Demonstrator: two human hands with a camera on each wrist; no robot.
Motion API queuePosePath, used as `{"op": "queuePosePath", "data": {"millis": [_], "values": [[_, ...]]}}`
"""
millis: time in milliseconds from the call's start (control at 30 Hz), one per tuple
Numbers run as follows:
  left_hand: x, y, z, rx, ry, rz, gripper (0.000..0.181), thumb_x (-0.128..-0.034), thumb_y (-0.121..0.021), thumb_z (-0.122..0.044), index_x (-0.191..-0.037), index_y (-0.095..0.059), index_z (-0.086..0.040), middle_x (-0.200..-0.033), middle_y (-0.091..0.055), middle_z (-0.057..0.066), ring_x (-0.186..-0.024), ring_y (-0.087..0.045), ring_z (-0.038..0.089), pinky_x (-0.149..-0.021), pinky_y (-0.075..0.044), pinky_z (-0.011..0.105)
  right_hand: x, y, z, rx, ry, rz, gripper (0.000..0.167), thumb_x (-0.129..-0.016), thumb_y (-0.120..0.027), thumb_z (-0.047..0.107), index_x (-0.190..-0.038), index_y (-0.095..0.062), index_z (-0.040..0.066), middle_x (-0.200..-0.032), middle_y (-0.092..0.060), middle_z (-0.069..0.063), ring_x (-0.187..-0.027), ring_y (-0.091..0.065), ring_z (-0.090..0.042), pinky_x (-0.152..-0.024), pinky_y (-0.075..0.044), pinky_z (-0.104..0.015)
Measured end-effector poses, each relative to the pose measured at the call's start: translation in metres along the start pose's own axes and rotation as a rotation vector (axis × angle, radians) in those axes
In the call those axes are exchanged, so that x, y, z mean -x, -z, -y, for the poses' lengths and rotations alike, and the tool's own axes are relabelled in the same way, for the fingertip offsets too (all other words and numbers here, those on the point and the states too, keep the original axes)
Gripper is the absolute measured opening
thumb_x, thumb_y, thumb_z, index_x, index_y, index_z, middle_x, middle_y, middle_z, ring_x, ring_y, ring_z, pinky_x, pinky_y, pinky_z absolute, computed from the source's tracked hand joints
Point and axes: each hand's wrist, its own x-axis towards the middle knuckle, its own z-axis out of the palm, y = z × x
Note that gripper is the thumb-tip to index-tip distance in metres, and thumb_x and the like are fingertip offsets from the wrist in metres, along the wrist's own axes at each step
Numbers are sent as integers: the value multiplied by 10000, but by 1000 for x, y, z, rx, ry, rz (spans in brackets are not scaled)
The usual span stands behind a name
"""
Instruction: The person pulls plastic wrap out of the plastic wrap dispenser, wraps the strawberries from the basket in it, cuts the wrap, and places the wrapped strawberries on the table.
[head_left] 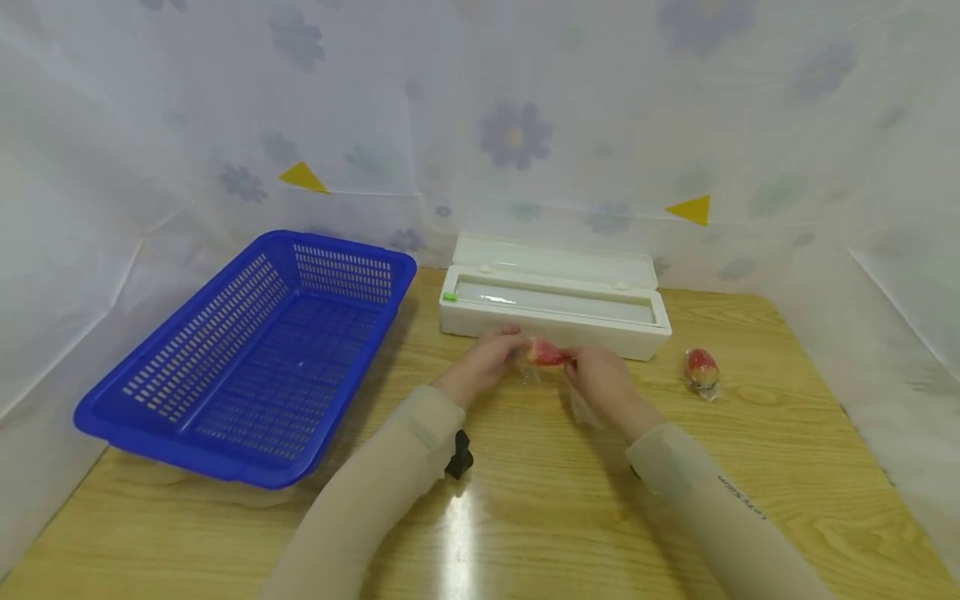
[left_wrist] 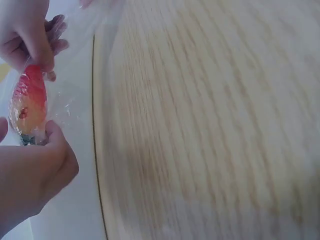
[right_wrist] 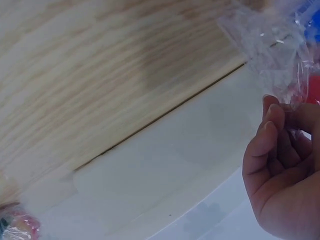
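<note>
Between the two hands hangs a red-and-yellow fruit [head_left: 545, 352] with a green end, wrapped in clear plastic film; its exact kind is unclear. My left hand [head_left: 487, 360] grips the fruit at its green end, thumb against the film in the left wrist view. At the red end, my right hand [head_left: 604, 385] pinches the gathered plastic film [right_wrist: 280, 55], with its fingers curled in the right wrist view. Just behind both hands stands a long white film dispenser box [head_left: 551, 321] with its lid raised.
A blue perforated basket [head_left: 341, 417] stands on the left of the wooden table [head_left: 540, 517]. Right of the dispenser lies another film-wrapped red-and-yellow fruit [head_left: 702, 368]. A pale flowered curtain [head_left: 465, 108] with two yellow triangles closes off the back.
</note>
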Motion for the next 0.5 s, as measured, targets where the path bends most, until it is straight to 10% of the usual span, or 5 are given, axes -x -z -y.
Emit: {"op": "queuePosePath", "data": {"millis": [133, 300, 500], "values": [[-1, -1, 1, 65, 40, 21, 578, -886, -549, 0, -1413, -312, 18, -926, -554, 34, -653, -497, 63, -675, -484, 209, -3, 3, 4, 10, 7, -22, 107, -837, -587, 76, -861, -688, 51, -793, -692, -115, -710, -631, -278, -629, -501, -438], [-1, -3, 0, 79, 41, 49, 606, -877, -582, -25, -1424, -321, -35, -1323, -474, 199, -1029, -564, 215, -991, -450, 365, -4, 4, 6, 3, 4, -11, 82, -833, -587, 70, -796, -658, 55, -717, -651, -82, -645, -579, -233, -596, -477, -417], [-2, -5, -1, 84, 44, 26, 596, -884, -562, -22, -1422, -306, -16, -1341, -451, 210, -818, -547, 103, -777, -489, 203, -3, 0, 6, -12, -13, -36, 117, -849, -587, 95, -885, -689, 51, -785, -692, -108, -696, -631, -266, -607, -499, -427]]}}
